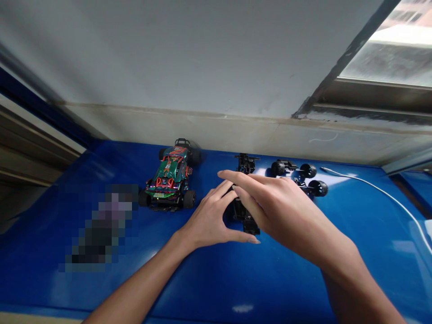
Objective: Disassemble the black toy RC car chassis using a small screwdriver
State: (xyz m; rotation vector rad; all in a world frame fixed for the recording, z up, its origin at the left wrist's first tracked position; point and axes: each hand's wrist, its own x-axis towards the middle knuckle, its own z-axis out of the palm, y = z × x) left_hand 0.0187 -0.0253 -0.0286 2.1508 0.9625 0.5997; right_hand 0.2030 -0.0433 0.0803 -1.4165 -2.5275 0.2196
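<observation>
On the blue table [236, 279] lies a black toy-car chassis [245, 165] without its body, running away from me. My left hand [211, 220] cups its near end from the left, thumb stretched under it and fingers curved over it. My right hand [270, 202] reaches across from the right, fingers extended over the chassis middle and hiding most of it. Whether either hand truly grips the chassis is unclear. A complete green and red toy car [170, 177] with black wheels stands to the left of the hands.
Loose black wheels on axle parts [300, 175] lie right of the chassis. A white cable [381, 193] trails across the table's right side. A blurred patch [101, 225] covers something at the left. A grey wall and a window [388, 49] lie beyond the table.
</observation>
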